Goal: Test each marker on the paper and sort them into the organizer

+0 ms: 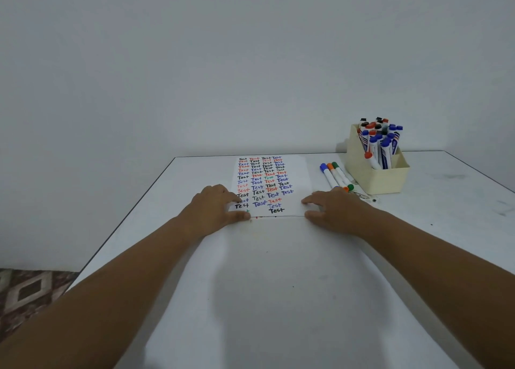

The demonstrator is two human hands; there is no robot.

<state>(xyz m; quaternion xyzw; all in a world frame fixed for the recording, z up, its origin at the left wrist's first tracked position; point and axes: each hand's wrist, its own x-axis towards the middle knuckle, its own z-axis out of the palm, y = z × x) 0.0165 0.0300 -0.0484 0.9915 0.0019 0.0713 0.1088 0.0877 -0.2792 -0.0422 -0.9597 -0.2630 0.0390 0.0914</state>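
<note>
Both hands lie flat, fingers spread: left hand [214, 205] and right hand [334, 208] press the paper's [271, 182] near corners on the counter [278, 271]; three markers [335, 176] lie beside the marker-filled organizer [373, 173]

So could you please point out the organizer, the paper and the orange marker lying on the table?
organizer [386, 180]: head view, front wall.
paper [302, 173]: head view, bare right margin.
orange marker [335, 175]: head view, white barrel.

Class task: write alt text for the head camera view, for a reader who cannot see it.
Two hands, left hand and right hand, rest on the near corners of a paper covered in coloured "Test" words. Three markers lie beside a cream organizer full of markers.
</note>
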